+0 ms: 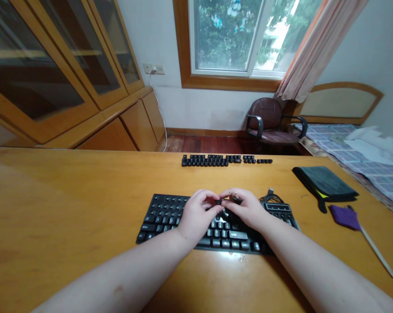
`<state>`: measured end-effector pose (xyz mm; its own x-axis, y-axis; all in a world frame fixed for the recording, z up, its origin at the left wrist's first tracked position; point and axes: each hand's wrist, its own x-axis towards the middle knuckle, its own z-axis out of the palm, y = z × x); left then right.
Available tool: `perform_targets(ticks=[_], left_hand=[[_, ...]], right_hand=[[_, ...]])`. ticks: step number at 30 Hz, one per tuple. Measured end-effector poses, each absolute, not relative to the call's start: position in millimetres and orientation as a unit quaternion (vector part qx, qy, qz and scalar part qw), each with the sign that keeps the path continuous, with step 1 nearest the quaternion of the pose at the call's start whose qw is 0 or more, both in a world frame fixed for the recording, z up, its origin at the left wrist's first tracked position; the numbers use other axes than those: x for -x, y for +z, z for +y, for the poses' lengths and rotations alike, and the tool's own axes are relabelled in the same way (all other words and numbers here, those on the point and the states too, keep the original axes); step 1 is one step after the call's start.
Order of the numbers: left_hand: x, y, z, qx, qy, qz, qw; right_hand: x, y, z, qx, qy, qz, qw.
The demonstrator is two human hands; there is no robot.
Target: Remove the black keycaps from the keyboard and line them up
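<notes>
Pinching a small black piece, left hand and right hand meet above a long black keyboard paralleling the table's far edge.

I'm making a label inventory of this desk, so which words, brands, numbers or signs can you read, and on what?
No text reads clearly enough to quote.
Keyboard: pale key markings, too small and blurred.
Loose black keycaps: any legends are too small.
Small dark piece at the fingers: no marking legible.
</notes>
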<state>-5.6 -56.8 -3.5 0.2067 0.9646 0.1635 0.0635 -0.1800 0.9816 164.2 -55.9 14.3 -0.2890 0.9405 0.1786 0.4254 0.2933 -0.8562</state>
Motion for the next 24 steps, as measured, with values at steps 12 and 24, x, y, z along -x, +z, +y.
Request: perform_targets(ticks=[12, 24], left_hand=[[9, 7, -62, -0.844, 0.253, 0.383, 0.279], [6, 11, -67, -0.900, 0.170, 0.360, 0.175]], right_hand=[[-182, 18, -45, 0.579, 0.313, -0.587, 0.471], [-225, 31, 67, 0.705, 0.123, -0.643, 0.272]])
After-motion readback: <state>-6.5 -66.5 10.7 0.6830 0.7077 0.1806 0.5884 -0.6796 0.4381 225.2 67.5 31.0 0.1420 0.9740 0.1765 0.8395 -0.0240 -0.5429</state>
